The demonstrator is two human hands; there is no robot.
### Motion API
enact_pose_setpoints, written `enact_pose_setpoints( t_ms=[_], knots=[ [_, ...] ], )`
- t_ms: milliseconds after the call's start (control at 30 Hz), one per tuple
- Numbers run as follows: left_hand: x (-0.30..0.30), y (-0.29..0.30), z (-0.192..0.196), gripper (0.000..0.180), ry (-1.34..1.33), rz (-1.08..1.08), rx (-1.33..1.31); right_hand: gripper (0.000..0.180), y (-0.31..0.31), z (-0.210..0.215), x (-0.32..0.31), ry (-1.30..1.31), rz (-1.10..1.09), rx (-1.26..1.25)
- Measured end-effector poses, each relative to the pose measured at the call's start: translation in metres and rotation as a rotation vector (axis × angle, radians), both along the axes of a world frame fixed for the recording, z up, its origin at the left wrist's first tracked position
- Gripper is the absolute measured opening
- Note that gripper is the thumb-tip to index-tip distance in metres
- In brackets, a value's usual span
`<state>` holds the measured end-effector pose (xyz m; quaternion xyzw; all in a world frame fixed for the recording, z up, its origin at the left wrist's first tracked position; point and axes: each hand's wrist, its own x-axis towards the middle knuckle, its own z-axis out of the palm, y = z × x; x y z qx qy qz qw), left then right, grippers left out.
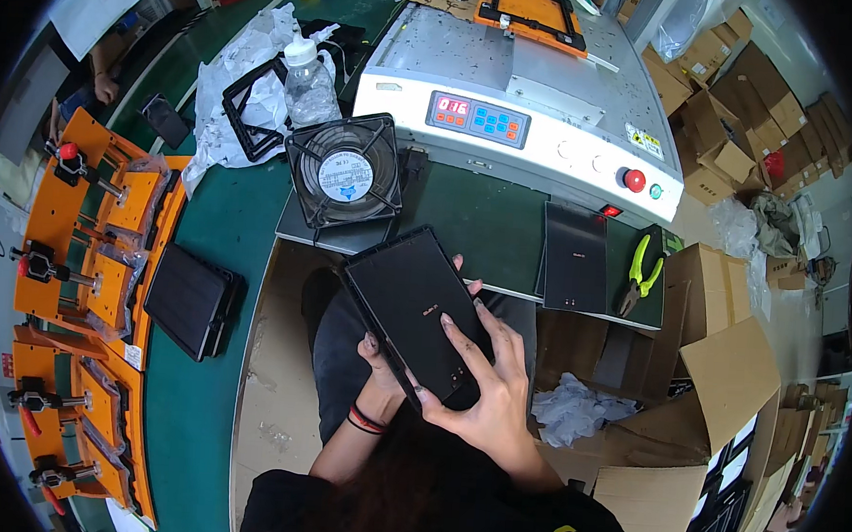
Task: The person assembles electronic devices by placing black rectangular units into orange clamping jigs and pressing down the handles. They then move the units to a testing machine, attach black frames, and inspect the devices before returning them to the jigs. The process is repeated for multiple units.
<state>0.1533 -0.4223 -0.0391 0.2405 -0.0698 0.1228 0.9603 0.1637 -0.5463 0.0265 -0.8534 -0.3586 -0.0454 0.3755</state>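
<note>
I hold a flat black rectangular panel [414, 309] tilted over my lap, just in front of the green bench edge. My left hand [380, 360] grips its lower left edge from beneath, thumb at the rim; a red and black band circles that wrist. My right hand [485, 385] lies on top of the panel's lower right corner, fingers spread across its face. A second black panel [575, 257] lies flat on the green mat [477, 220] to the right, apart from both hands.
A small black fan [344, 170] and a plastic bottle [310, 82] stand by a white machine [521, 98] with a red button. Green-handled pliers [642, 273] lie at right. Orange clamp jigs [88, 277] and a black tray stack [191, 300] sit left. Open cardboard boxes [699, 396] stand at right.
</note>
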Motion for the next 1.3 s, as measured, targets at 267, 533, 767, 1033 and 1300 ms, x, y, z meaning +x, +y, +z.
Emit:
enact_pose_setpoints(
  t_ms=[267, 533, 767, 1033, 1300],
  knots=[
    [-0.016, -0.009, 0.009, 0.122, -0.065, -0.329, -0.259, 0.074, -0.011, 0.004, 0.022, 0.319, -0.070, 0.362],
    [-0.049, 0.022, 0.010, 0.052, 0.450, 0.179, 0.475, 0.037, 0.004, -0.030, 0.021, 1.024, -0.001, 0.684],
    [-0.090, 0.072, 0.035, 0.040, 0.568, 0.497, 0.603, 0.037, 0.080, -0.004, 0.020, 0.966, 0.309, 0.622],
    [-0.146, 0.110, 0.055, 0.050, 0.591, 0.868, 0.503, 0.039, 0.168, 0.019, 0.002, 1.220, 0.667, 0.519],
    [-0.170, 0.130, 0.054, 0.057, 0.658, 0.916, 0.476, 0.037, 0.211, 0.017, -0.010, 1.351, 0.748, 0.436]
  ],
)
